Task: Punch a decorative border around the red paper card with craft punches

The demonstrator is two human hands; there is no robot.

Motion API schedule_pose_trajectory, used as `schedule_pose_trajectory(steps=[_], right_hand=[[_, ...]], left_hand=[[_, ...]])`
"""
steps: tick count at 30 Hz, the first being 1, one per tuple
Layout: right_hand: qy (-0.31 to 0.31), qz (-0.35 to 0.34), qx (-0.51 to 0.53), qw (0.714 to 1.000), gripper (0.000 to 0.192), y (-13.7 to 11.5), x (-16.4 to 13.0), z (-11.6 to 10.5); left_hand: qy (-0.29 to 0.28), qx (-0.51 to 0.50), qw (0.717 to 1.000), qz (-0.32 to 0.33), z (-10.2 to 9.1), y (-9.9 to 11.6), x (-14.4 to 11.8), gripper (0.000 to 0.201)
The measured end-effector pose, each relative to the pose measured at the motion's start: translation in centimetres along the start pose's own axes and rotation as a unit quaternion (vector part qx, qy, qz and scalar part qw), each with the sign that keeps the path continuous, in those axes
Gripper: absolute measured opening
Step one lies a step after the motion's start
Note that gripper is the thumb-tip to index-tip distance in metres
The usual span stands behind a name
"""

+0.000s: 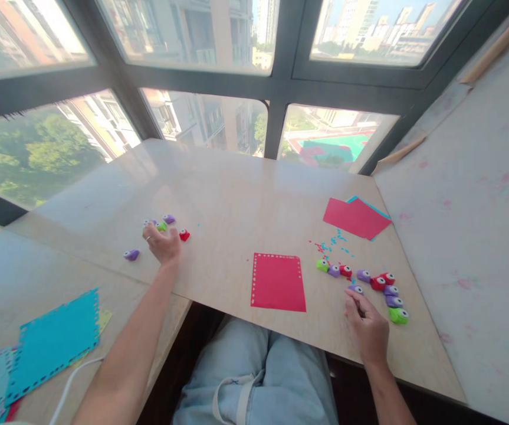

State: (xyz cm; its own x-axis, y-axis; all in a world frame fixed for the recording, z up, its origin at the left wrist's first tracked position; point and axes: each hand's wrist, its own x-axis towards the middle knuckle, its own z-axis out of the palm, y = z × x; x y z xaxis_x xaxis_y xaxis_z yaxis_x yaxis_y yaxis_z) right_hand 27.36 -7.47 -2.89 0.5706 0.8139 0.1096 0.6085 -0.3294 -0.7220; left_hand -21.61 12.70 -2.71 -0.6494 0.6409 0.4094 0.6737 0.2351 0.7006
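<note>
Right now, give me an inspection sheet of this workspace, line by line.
Surface: pale wooden board lying across the person's lap; a second board at lower left.
Job's things: red paper sheet with punched holes along its edges; small coloured punches in a cluster on the right, a smaller group on the left.
Clutter: paper confetti; red and blue sheets stacked at the back right; blue punched sheet at lower left.
Grips: left hand curled beside the left group; right hand on the board by a purple punch; whether either holds anything, cannot tell.
Cables: white cord at lower left.
Surroundings: window onto buildings and trees.
</note>
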Motion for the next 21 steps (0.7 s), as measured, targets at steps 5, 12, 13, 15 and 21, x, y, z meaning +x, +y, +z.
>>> schedule_pose_trajectory(steps=[5,12,13,15,21], right_hand=[[-0.002,-0.003,-0.010,1.000,0.053,-0.1,0.0,0.0],[0.008,-0.006,-0.033,0.999,0.054,-0.6,0.0,-0.2],[0.007,-0.005,-0.031,0.999,0.055,-0.7,0.0,-0.2],[0.001,0.001,-0.031,1.000,0.056,-0.7,0.0,-0.3],[0.000,0.009,-0.062,0.998,0.056,-0.4,0.3,-0.6]], left_hand=[[-0.023,0.039,0.998,-0.035,-0.3,-0.6,1.6,0.039],[-0.052,0.043,0.998,-0.011,-1.2,-1.6,2.3,0.037],[-0.056,0.043,0.997,-0.017,-1.4,-1.6,2.2,0.036],[-0.065,0.043,0.997,-0.028,-1.6,-1.5,2.1,0.034],[-0.062,0.039,0.997,-0.039,-1.7,-1.4,1.8,0.037]])
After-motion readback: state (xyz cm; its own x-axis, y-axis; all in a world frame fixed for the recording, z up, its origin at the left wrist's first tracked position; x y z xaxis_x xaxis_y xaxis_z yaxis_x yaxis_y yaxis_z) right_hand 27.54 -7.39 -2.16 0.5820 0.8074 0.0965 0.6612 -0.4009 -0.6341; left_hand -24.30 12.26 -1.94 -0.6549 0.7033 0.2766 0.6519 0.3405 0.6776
